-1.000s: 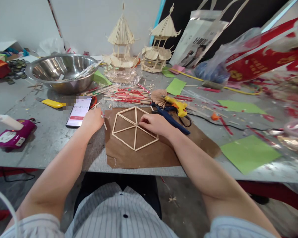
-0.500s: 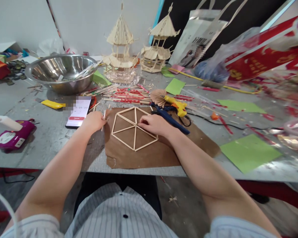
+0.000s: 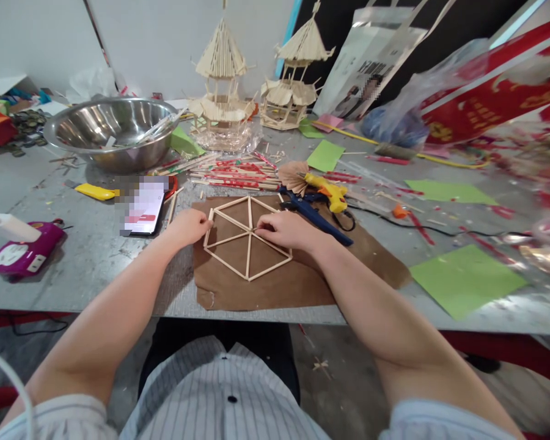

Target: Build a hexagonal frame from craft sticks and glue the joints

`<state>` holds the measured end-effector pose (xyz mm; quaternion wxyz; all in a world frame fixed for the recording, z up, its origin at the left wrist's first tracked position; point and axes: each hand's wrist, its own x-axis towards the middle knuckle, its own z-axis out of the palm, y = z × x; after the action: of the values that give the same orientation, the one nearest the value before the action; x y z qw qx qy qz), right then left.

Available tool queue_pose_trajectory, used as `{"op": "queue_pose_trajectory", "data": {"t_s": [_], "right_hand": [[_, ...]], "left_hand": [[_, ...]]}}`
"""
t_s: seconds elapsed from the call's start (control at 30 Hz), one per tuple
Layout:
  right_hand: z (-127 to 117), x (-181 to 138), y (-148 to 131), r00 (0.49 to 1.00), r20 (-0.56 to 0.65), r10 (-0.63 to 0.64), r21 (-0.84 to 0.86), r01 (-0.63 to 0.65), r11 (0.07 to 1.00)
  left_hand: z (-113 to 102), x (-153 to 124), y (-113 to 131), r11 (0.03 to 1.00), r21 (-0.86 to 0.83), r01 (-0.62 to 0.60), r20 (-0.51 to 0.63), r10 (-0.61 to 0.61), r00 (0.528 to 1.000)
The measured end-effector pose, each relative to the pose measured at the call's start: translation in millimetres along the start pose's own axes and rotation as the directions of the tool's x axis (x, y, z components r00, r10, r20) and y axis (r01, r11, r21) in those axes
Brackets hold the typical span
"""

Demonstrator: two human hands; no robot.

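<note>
A flat hexagonal frame of pale wooden sticks, with spokes meeting at its centre, lies on a piece of brown board. At its left side, my left hand pinches a short wooden stick close to the frame's upper left edge. My right hand is closed, its fingertips on the frame near the hub and hiding part of the right-hand spokes. Just beyond that hand are blue-handled cutters and a yellow glue gun.
Behind the board lies a pile of sticks, with two stick pagodas farther back. A steel bowl, a phone, a yellow utility knife and a purple pack are on the left. Green paper lies right.
My left hand has moved right with the stick, from beside the board to the frame's left edge. My right hand stays at the hub.
</note>
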<state>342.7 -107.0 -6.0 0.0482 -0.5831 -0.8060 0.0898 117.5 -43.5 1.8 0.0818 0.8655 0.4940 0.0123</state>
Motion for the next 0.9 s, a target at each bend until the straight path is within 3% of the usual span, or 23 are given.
{"op": "queue_pose_trajectory", "data": {"t_s": [0.9], "right_hand": [[2.0, 0.6, 0.7, 1.000, -0.007, -0.007, -0.012, 0.007, 1.000]], "left_hand": [[4.4, 1.1, 3.6, 0.999, 0.034, 0.039, 0.037, -0.040, 0.999]]}}
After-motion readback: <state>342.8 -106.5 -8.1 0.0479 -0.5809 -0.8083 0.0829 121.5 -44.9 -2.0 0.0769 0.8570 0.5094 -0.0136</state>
